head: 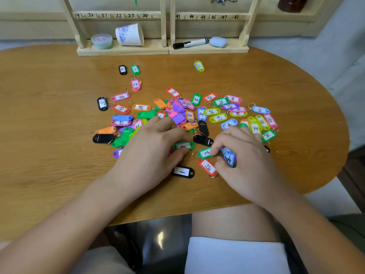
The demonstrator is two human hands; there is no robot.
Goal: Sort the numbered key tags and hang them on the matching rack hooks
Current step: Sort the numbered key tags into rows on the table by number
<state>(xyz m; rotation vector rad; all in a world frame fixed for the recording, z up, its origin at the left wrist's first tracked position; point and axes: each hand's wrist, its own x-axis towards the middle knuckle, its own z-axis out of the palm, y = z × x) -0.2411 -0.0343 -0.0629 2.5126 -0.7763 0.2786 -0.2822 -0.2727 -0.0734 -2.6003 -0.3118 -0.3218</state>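
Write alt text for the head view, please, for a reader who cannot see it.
Two hands sort a pile of numbered key tags on a wooden table: the left hand pinches a green tag, the right hand grips a blue tag. A numbered rack stands behind.

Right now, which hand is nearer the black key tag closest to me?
Left. The left hand lies just beside the black key tag, at its left end; the right hand is farther off to its right, with a red key tag between them.
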